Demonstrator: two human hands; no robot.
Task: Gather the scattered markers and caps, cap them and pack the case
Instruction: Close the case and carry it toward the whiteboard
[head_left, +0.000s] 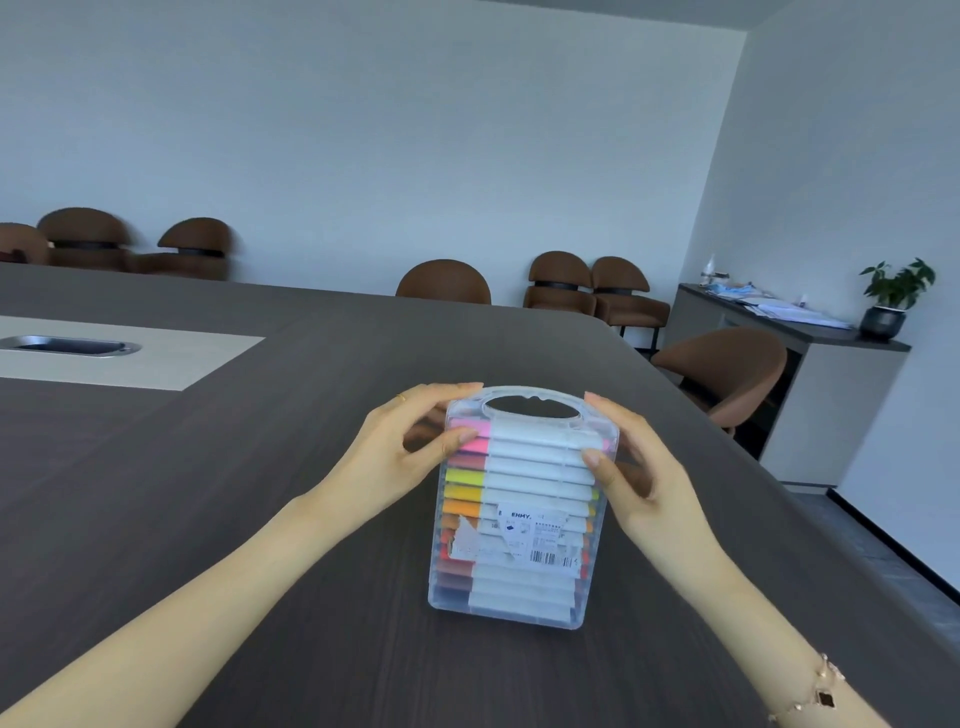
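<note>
Pale walls (415, 130) are lined with brown chairs (563, 280); a dark wood-grain counter (260, 467) is seen, and a potted plant (891, 299) on a sideboard (831, 395).

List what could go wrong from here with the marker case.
1. Both hands, left hand and right hand, grip only the handle end of the case; the near end could slide on the table.
2. The torn label hides some markers, so a loose cap could go unseen.
</note>
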